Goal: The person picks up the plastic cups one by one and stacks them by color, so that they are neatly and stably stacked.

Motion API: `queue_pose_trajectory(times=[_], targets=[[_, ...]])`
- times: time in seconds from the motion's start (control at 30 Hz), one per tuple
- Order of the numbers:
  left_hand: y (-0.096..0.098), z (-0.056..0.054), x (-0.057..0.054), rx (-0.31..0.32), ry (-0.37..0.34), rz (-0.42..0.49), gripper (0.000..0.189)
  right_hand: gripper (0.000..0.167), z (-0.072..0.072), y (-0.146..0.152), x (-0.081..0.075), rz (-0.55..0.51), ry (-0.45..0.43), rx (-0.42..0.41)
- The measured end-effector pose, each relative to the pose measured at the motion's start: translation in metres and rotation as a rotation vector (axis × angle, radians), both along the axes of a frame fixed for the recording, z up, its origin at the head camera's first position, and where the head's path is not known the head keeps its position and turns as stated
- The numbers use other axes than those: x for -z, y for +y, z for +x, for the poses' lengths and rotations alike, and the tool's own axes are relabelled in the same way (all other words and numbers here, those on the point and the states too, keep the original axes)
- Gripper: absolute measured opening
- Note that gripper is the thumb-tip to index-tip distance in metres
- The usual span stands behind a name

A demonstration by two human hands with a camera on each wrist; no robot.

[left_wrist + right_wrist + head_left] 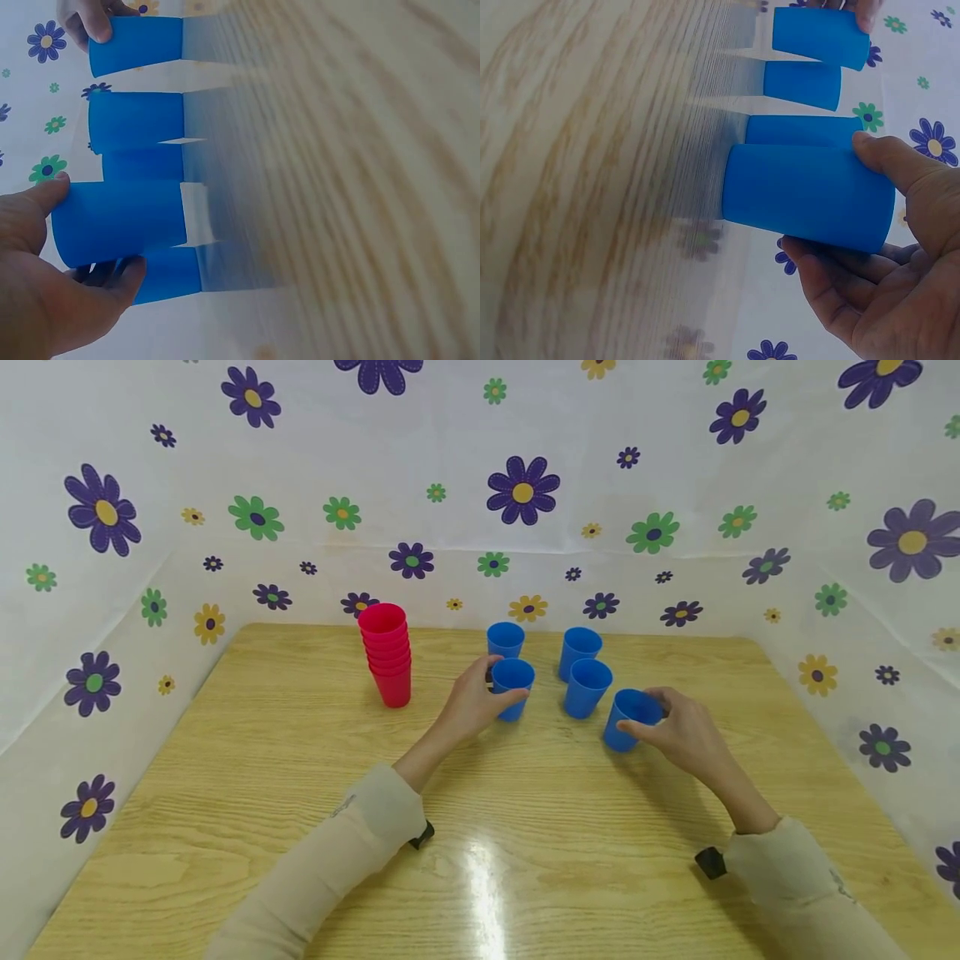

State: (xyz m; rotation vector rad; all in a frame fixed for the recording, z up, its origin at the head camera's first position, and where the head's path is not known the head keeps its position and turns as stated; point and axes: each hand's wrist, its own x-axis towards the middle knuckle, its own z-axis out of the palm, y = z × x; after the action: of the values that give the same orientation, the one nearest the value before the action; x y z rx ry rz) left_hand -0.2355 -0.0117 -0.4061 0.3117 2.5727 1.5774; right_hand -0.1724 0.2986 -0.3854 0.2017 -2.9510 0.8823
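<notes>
My left hand (pixel 474 703) grips a blue cup (pixel 512 702) around its upper part, thumb on the near side and fingers on the far side. In the left wrist view, a pale strip shows between that cup's base and the wood. Farther right, my right hand (pixel 688 733) holds another upright blue cup (pixel 621 732) near the rim, again between thumb and fingers. Between the hands stand a front blue cup (pixel 583 695) and, just behind it, a back blue cup (pixel 576 652). One more blue cup (pixel 506 637) stands behind the left hand's cup, partly hidden by it.
A stack of several nested red cups (pixel 390 672) stands upright left of my left hand. Everything is on a light wooden table (pixel 300 827). A white cloth (pixel 420 443) printed with flowers hangs behind and along both sides.
</notes>
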Motion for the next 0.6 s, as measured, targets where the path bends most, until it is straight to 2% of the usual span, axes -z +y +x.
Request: queue_pose_trajectory(times=[0.23,0.4,0.6], targets=[[0.008,0.008,-0.01,0.054,-0.021,0.064,0.077,0.073,-0.001,0.0,-0.001,-0.001,0.011,-0.007],[0.021,0.018,-0.021,0.099,-0.04,0.132,0.076,0.073,-0.001,0.0,-0.001,0.001,0.012,-0.007],[0.036,0.029,-0.035,0.16,-0.014,0.196,0.076,0.071,-0.001,0.0,0.0,0.0,0.022,-0.014]])
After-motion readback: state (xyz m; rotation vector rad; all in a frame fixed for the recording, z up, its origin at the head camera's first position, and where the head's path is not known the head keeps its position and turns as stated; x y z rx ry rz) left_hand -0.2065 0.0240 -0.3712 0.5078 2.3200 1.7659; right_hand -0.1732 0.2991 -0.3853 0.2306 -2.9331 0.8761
